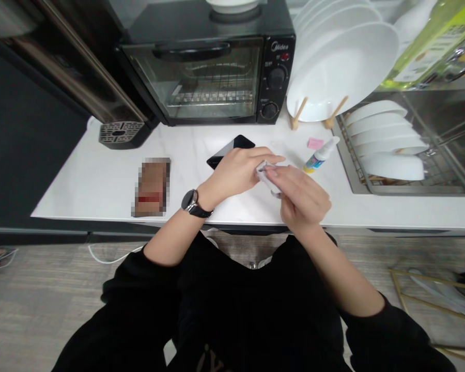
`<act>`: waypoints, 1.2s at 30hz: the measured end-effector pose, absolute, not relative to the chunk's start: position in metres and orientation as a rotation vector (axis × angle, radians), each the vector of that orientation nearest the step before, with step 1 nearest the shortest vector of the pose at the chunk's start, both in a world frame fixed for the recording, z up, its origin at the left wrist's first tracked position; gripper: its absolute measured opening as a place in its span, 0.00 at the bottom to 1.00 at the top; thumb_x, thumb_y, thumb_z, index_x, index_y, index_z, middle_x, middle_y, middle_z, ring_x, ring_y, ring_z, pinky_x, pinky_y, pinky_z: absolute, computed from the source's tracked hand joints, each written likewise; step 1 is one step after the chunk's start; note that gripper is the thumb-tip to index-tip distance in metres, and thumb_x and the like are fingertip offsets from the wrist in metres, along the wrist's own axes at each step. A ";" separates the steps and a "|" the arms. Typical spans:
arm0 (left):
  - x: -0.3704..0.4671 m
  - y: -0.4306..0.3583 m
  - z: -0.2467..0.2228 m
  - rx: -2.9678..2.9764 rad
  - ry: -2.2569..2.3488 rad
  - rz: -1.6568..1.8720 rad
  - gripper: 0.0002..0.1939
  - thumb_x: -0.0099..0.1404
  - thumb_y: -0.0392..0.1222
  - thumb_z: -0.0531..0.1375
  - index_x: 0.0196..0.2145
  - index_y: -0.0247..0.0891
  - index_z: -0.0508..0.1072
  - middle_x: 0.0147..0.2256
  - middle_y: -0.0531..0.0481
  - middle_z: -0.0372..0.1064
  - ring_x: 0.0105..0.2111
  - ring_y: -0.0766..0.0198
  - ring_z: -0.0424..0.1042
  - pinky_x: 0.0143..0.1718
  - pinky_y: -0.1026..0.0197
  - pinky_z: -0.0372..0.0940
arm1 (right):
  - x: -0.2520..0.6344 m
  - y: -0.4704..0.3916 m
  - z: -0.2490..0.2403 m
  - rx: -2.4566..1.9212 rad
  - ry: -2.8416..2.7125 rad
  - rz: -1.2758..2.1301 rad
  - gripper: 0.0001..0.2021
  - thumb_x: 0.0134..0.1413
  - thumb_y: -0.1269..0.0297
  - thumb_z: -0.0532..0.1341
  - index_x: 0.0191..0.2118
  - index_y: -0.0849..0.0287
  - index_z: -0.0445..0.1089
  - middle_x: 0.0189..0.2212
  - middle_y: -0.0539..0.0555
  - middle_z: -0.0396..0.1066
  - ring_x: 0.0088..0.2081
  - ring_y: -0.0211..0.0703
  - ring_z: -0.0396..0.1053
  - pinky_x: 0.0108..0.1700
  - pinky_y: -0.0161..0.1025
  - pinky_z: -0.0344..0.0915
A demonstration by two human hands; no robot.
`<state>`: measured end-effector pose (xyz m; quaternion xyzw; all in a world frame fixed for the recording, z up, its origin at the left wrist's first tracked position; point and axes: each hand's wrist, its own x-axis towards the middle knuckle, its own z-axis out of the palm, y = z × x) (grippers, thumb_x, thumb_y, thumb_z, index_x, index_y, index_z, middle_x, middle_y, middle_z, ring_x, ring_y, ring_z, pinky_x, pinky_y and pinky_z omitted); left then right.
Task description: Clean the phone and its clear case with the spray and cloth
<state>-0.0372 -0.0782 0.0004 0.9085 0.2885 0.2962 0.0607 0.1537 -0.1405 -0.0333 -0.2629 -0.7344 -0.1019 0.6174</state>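
Here, left to right: left hand (pixel 236 170) and right hand (pixel 300 194) both pinch a small crumpled white wipe (pixel 264 170), soft and thin, over mid-bench (pixel 101 175), near its front edge. Glossy black phone (pixel 227 150) lies flat behind. The slim plastic bottle (pixel 321 155) on its side could roll if knocked.
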 end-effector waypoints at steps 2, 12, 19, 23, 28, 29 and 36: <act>-0.035 -0.072 -0.010 2.743 0.824 1.002 0.17 0.77 0.35 0.58 0.58 0.44 0.80 0.55 0.49 0.82 0.52 0.60 0.84 0.51 0.57 0.78 | 0.154 -0.139 -0.034 -0.638 -1.626 -0.294 0.25 0.72 0.78 0.59 0.68 0.50 0.74 0.54 0.53 0.85 0.54 0.47 0.85 0.56 0.46 0.83; -0.024 -0.062 -0.034 2.813 0.681 1.100 0.16 0.82 0.42 0.51 0.52 0.38 0.78 0.48 0.43 0.82 0.50 0.57 0.78 0.47 0.53 0.76 | 0.166 -0.130 -0.046 -0.719 -1.615 -0.378 0.27 0.72 0.78 0.60 0.70 0.47 0.71 0.63 0.49 0.78 0.60 0.47 0.81 0.64 0.46 0.80; -0.026 -0.070 -0.027 2.676 0.706 1.052 0.15 0.80 0.43 0.56 0.57 0.41 0.78 0.53 0.47 0.81 0.50 0.58 0.76 0.47 0.54 0.74 | 0.148 -0.145 -0.052 -0.705 -1.773 -0.426 0.28 0.71 0.80 0.60 0.71 0.54 0.68 0.60 0.53 0.81 0.66 0.45 0.75 0.72 0.46 0.71; -0.028 -0.075 -0.024 2.617 0.663 1.081 0.16 0.80 0.43 0.57 0.60 0.45 0.77 0.54 0.51 0.81 0.52 0.61 0.75 0.51 0.55 0.72 | 0.147 -0.151 -0.051 -0.691 -1.912 -0.441 0.30 0.73 0.80 0.57 0.75 0.55 0.62 0.61 0.51 0.80 0.68 0.41 0.72 0.74 0.43 0.67; -0.027 -0.072 -0.026 2.665 0.713 1.110 0.15 0.80 0.43 0.53 0.53 0.41 0.78 0.50 0.46 0.81 0.52 0.57 0.76 0.50 0.52 0.73 | 0.162 -0.140 -0.051 -0.703 -1.881 -0.519 0.28 0.73 0.78 0.59 0.74 0.56 0.65 0.62 0.53 0.80 0.69 0.43 0.71 0.74 0.41 0.66; -0.027 -0.071 -0.027 2.709 0.724 1.114 0.16 0.80 0.44 0.51 0.50 0.41 0.78 0.48 0.45 0.80 0.53 0.55 0.76 0.51 0.49 0.73 | 0.165 -0.138 -0.052 -0.728 -1.851 -0.511 0.27 0.74 0.77 0.58 0.74 0.55 0.65 0.63 0.53 0.79 0.69 0.43 0.71 0.74 0.41 0.66; -0.026 -0.068 -0.029 2.770 0.808 1.025 0.20 0.81 0.49 0.46 0.44 0.45 0.78 0.49 0.44 0.79 0.56 0.50 0.73 0.63 0.39 0.66 | 0.161 -0.137 -0.056 -0.789 -1.748 -0.417 0.31 0.73 0.77 0.58 0.75 0.44 0.62 0.67 0.47 0.74 0.67 0.45 0.74 0.69 0.45 0.74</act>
